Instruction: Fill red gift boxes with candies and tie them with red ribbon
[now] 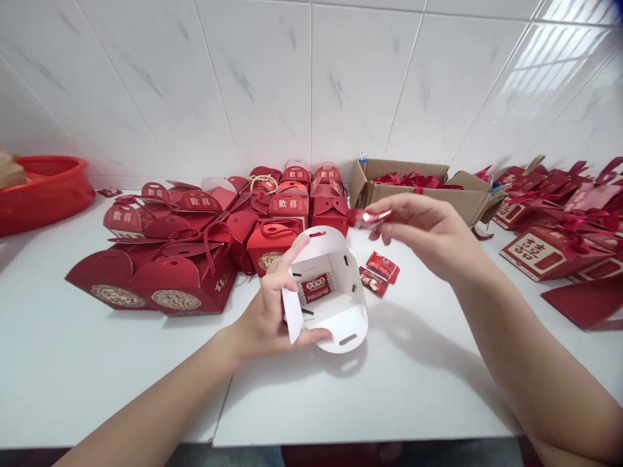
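Note:
My left hand (277,305) is wrapped round the side of an open gift box (343,327), thumb at the near flap and fingers along the far one. The box's white inside faces me, and a red wrapped packet (316,288) lies at its bottom. To the right and above the box, my right hand (413,227) pinches a shiny red candy wrapper (370,218); whether it is full is hidden by blur. Below that hand, two red candy packets, one upper (383,266) and one lower (373,282), lie on the white table (389,389).
Several closed red gift boxes (178,292) crowd the left and middle back. A cardboard carton (470,202) with red ribbons stands at the back right, beside more red boxes (535,253). At the far left sits a red basin (53,194), with part of a hand (10,170) over it.

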A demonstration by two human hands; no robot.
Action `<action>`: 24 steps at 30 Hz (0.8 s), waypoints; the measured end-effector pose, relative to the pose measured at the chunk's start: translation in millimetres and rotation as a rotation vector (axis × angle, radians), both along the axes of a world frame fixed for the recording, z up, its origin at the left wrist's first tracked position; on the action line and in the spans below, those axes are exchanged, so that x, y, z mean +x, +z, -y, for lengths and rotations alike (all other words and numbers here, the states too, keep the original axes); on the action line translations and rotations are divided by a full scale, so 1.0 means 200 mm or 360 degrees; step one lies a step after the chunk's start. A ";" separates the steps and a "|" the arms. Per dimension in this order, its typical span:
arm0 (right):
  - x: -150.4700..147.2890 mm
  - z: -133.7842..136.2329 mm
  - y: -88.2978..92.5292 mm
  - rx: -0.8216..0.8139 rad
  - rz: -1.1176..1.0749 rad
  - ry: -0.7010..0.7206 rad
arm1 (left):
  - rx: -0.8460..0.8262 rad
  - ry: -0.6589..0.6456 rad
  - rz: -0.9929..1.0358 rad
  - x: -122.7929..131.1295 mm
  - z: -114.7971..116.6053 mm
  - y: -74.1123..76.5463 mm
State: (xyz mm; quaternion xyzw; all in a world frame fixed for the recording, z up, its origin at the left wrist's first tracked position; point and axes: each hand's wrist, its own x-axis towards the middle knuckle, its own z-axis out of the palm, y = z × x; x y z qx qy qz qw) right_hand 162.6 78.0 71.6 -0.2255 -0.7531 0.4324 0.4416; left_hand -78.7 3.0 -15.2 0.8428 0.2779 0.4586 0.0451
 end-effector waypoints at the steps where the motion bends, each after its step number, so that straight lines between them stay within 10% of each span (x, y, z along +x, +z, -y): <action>1: 0.02 -0.07 -0.02 -0.0109 -0.0120 -0.0031 | -0.0023 0.0013 0.0015 -0.01 0.00 0.00; 10: 0.25 -0.58 -0.39 -0.0784 -0.0784 -0.0460 | 0.0051 0.0031 0.0017 -0.02 -0.03 0.00; 24: 0.31 -0.66 -0.54 -0.0700 -0.0739 -0.0719 | 0.0062 0.0071 0.0001 -0.03 -0.03 -0.01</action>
